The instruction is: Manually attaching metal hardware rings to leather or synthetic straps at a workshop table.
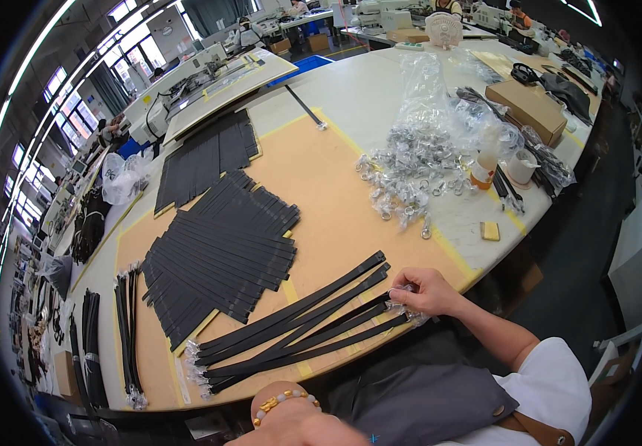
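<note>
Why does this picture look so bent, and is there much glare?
Head view: wide-lens curving, with the ceiling lights arcing, the table edge bowing, and black around the rim; also in the head view, the clear plastic bag catches shiny highlights, while the black straps look fairly dull.

From the person's head, the fisheye camera is looking down and forward across the surface [354,93]; the left hand [317,430] is showing nearest, while windows [144,58] are standing far off.
</note>
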`<state>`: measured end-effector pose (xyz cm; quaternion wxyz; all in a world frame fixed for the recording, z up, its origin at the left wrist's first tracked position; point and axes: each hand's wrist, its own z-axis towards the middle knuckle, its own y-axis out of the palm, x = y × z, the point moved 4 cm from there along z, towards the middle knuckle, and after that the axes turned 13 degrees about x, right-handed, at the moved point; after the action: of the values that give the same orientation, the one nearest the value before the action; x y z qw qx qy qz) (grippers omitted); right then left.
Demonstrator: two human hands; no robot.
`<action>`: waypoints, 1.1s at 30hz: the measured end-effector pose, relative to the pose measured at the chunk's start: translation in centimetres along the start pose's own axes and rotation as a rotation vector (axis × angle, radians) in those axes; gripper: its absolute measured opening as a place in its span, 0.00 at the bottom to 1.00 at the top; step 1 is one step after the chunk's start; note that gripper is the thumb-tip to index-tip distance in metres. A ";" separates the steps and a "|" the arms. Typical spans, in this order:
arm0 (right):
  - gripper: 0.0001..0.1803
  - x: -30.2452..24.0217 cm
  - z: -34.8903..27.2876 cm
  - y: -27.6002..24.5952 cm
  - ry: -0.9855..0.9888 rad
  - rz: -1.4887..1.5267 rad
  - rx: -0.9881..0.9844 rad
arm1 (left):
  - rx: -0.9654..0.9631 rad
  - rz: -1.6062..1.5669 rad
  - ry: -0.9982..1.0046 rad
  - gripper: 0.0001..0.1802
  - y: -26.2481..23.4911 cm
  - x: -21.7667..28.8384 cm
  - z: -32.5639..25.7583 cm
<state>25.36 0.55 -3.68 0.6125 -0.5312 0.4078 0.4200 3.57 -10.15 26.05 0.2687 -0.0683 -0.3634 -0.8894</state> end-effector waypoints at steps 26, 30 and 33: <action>0.09 0.7 8.8 -8.8 -0.463 -0.673 0.133 | -0.482 1.455 -0.476 0.11 -21.2 -13.1 -12.2; 0.11 1.1 7.9 -8.9 -0.373 -0.730 0.078 | -0.438 1.488 -0.377 0.07 -21.8 -12.6 -11.2; 0.11 1.1 6.5 -8.2 -0.182 -0.398 0.156 | -0.428 1.622 -0.359 0.07 -23.6 -13.1 -9.0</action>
<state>33.76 6.45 -1.49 0.7565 -0.5124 0.2693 0.3043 2.85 3.23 0.98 0.7414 -0.4962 -0.0637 -0.4473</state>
